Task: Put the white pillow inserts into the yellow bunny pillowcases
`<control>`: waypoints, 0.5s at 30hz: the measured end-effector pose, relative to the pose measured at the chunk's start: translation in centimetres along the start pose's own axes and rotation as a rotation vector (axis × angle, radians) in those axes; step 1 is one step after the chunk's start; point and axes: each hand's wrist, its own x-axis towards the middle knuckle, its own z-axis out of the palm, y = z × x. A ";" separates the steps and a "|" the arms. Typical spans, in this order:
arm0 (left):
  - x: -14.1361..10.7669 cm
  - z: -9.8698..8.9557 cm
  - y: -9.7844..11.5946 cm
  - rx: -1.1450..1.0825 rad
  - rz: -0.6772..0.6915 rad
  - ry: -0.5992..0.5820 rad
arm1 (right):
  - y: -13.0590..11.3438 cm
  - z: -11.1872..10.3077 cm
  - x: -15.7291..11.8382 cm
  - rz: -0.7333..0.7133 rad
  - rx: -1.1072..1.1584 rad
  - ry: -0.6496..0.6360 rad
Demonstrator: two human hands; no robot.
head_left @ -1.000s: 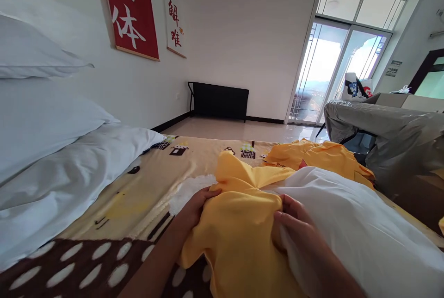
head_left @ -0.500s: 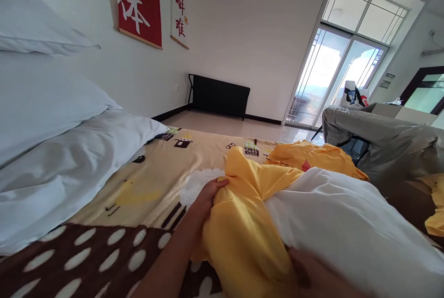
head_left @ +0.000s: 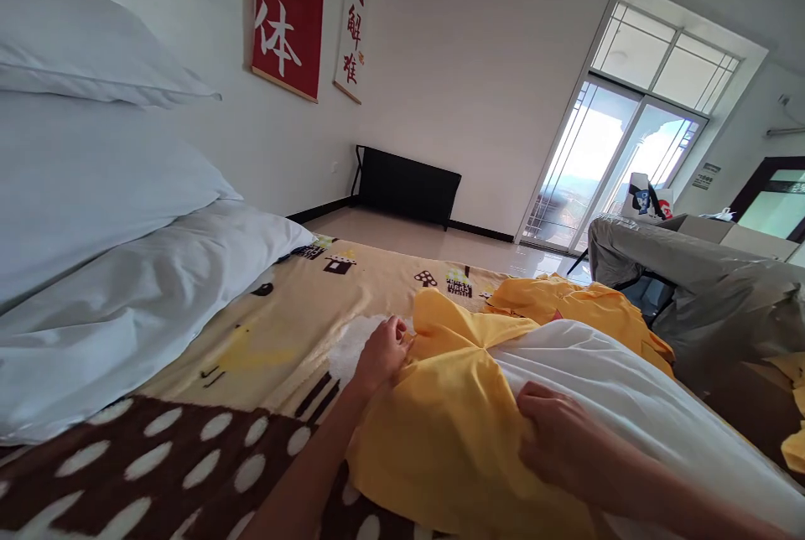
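L hand (head_left: 382, 350) grips yellow cloth (head_left: 444, 431) by its L edge; R hand (head_left: 557, 438) clenched on its R side, by a white bundle (head_left: 620, 381). Cloth's btwn both hands, against the bundle, atop blanket (head_left: 257, 355); more yellow fabric (head_left: 584, 305) beyond.

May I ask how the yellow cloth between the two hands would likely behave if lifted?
The yellow cloth would probably hang floppy, since soft creases fan out between the left hand and right hand. It seems likely to be light, as its lower edge looks thin against the spotted blanket.
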 end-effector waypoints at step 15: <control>-4.8 0.2 5.0 0.596 0.379 -0.802 | 3.7 3.3 4.0 -0.002 0.485 0.240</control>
